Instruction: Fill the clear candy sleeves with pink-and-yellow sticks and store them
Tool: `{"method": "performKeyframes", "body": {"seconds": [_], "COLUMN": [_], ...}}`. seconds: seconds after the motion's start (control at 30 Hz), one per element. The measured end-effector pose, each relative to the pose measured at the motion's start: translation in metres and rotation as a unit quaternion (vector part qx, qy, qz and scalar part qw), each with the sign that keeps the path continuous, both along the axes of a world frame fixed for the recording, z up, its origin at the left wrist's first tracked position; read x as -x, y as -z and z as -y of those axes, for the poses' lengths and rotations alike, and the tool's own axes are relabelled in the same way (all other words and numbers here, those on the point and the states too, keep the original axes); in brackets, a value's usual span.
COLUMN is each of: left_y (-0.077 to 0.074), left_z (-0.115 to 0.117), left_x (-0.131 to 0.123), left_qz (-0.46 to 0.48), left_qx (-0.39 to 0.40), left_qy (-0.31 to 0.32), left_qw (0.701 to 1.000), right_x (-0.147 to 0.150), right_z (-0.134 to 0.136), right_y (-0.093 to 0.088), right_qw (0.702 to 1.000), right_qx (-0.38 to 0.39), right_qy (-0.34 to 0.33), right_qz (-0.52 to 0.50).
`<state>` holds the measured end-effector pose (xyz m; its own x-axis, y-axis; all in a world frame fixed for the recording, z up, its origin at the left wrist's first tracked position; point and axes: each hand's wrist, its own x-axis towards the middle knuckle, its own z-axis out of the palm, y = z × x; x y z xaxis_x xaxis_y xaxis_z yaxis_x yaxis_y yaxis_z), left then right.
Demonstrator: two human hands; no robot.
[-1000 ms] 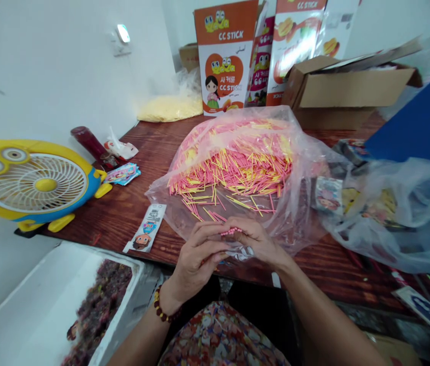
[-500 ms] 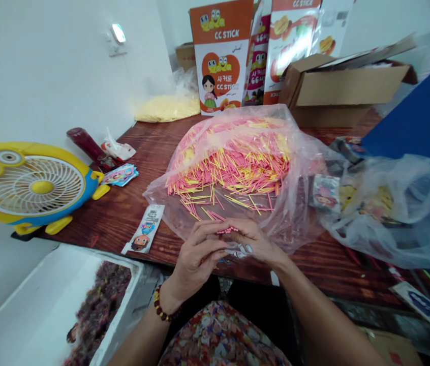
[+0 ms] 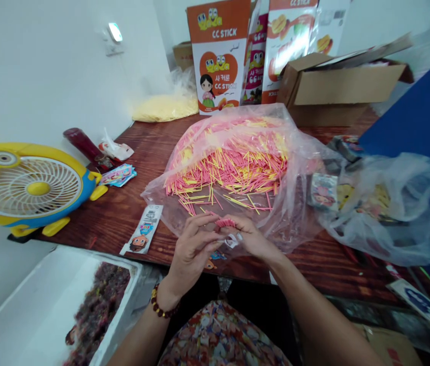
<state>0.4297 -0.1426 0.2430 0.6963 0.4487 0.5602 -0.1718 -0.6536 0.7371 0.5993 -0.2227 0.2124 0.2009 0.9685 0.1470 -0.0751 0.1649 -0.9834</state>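
Observation:
A small bundle of pink sticks [image 3: 225,223] is between my two hands, above the table's front edge. My right hand [image 3: 252,237] is closed round the bundle from the right, with a small clear and white wrapper piece [image 3: 232,240] at its fingers. My left hand [image 3: 195,243] has its fingers curled against the bundle's left side; its exact grip is partly hidden. Just beyond my hands lies a large clear plastic bag [image 3: 299,218], opened toward me, full of loose pink and yellow sticks [image 3: 234,170]. Below my hands, a printed packet [image 3: 217,255] lies at the table edge.
A printed sleeve [image 3: 146,229] lies left on the wooden table [image 3: 139,190]. A yellow fan [image 3: 37,188] stands farther left, above a white foam box [image 3: 20,300]. Cartons [image 3: 218,56] line the back. A plastic bag with packets [image 3: 390,203] sits at right.
The pink bundle has tipped in my hands, so the sticks' sides show more than their ends. My left fingers have shifted slightly left, uncovering more of the printed packet below.

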Motion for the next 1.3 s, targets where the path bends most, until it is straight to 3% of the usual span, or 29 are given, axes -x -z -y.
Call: {"method": "performKeyframes", "body": {"seconds": [0.17, 0.27, 0.33, 0.47, 0.7, 0.8, 0.97, 1.13, 1.3], "left_y": [0.013, 0.021, 0.025, 0.025, 0.030, 0.031, 0.033, 0.029, 0.023], "left_z": [-0.007, -0.008, -0.006, -0.002, -0.004, -0.004, -0.007, -0.014, -0.018], "left_x": [0.007, 0.006, 0.004, -0.001, -0.001, -0.003, -0.011, -0.020, -0.029], "left_qz": [-0.025, -0.073, -0.090, -0.102, -0.065, -0.061, -0.028, 0.008, 0.043], "left_qx": [0.135, 0.231, 0.277, 0.337, 0.367, 0.369, 0.412, 0.453, 0.468], "left_qy": [-0.072, -0.073, -0.071, -0.072, -0.075, -0.083, -0.053, -0.024, -0.017], "left_qw": [0.988, 0.967, 0.954, 0.933, 0.925, 0.923, 0.909, 0.891, 0.883], "right_x": [0.000, 0.006, 0.012, 0.027, 0.039, 0.036, 0.026, 0.013, -0.001], "right_z": [-0.008, -0.013, -0.017, -0.025, -0.024, -0.020, -0.017, -0.016, -0.013], "right_y": [0.000, -0.015, -0.029, -0.047, -0.029, -0.026, -0.033, -0.045, -0.056], "right_qw": [0.987, 0.954, 0.940, 0.945, 0.962, 0.970, 0.989, 0.992, 0.966], "right_qx": [0.000, -0.066, -0.109, -0.125, -0.071, -0.031, 0.018, -0.027, -0.032], "right_qy": [0.099, 0.202, 0.231, 0.220, 0.223, 0.221, 0.146, 0.119, 0.051], "right_qz": [-0.125, -0.210, -0.227, -0.209, -0.140, -0.092, -0.015, 0.027, 0.253]}}
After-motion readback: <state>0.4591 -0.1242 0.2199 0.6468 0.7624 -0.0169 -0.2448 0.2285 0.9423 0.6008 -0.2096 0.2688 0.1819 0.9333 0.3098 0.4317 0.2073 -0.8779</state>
